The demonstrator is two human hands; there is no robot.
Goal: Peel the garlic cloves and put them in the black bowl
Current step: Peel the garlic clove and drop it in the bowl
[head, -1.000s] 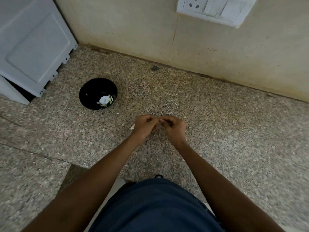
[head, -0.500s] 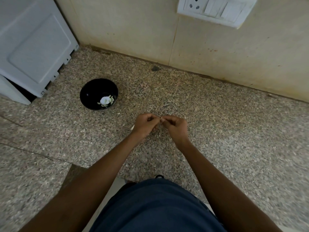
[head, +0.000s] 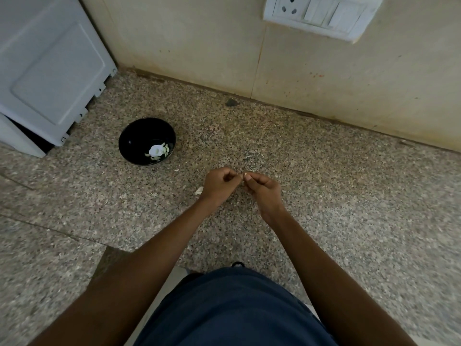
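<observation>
My left hand (head: 219, 184) and my right hand (head: 262, 189) meet fingertip to fingertip over the speckled counter (head: 324, 196). Both are curled and pinch a small garlic clove (head: 241, 176) between them; the fingers hide most of it. The black bowl (head: 136, 136) stands to the left and farther back, with peeled cloves (head: 158, 151) lying in its bottom. A white piece of garlic (head: 199, 190) lies on the counter just left of my left wrist.
A white appliance (head: 50, 71) fills the back left corner beside the bowl. The tiled wall (head: 299, 78) runs along the back, with a switch plate (head: 321, 15) on it. A small scrap of peel (head: 176, 170) lies near the bowl.
The two hands have stayed together in almost the same spot, with only small finger movements on the clove. The bowl has not moved.
</observation>
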